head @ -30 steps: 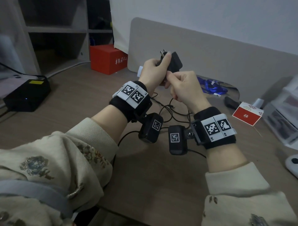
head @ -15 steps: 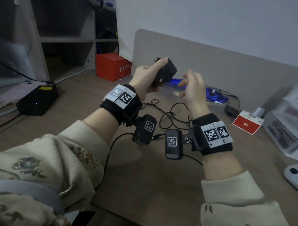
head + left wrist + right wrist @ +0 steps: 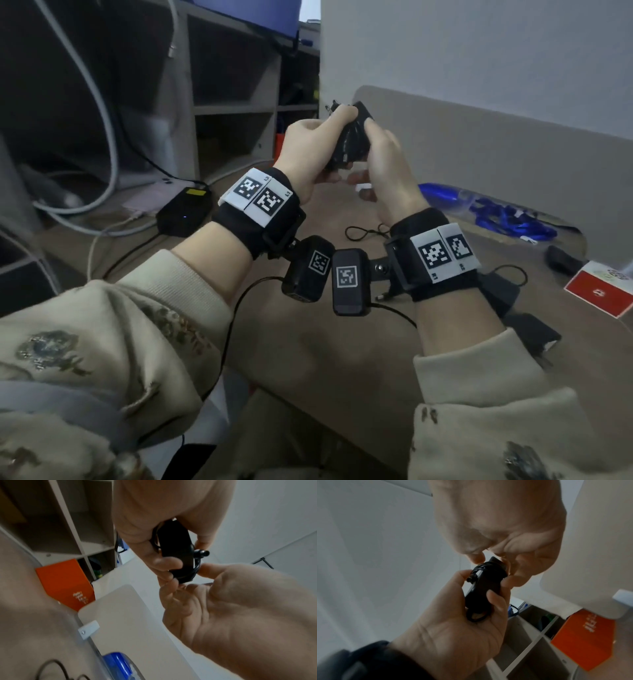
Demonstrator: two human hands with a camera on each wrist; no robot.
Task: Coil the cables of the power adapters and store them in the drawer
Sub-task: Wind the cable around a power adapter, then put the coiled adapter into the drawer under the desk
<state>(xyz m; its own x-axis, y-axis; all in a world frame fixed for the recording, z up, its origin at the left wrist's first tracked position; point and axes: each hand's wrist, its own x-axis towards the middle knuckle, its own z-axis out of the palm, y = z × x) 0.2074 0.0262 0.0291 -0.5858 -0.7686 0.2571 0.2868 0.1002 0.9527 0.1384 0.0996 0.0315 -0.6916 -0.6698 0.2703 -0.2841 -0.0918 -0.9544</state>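
A black power adapter (image 3: 352, 140) with its thin cable wound round the body is held up above the desk between both hands. My left hand (image 3: 318, 140) grips it from the left, fingers curled round the body (image 3: 486, 586). My right hand (image 3: 380, 150) pinches its upper end and the cable wraps. In the left wrist view the cable's barrel plug (image 3: 202, 552) sticks out at the side of the adapter (image 3: 176, 550). Two more black adapters (image 3: 503, 291) (image 3: 534, 332) lie on the desk under my right wrist, partly hidden. No drawer is in view.
A thin black cable loop (image 3: 366, 233) lies on the brown desk (image 3: 308, 359). Blue lanyards (image 3: 496, 212) and a red box (image 3: 603, 291) sit at the right by the grey divider panel (image 3: 479, 144). A black device (image 3: 185, 212) with cords and open shelves (image 3: 233, 109) are at the left.
The right hand, off the adapter half a second ago, has come back onto it. Both hands have risen, and the cable that trailed to the desk is wound round the adapter.
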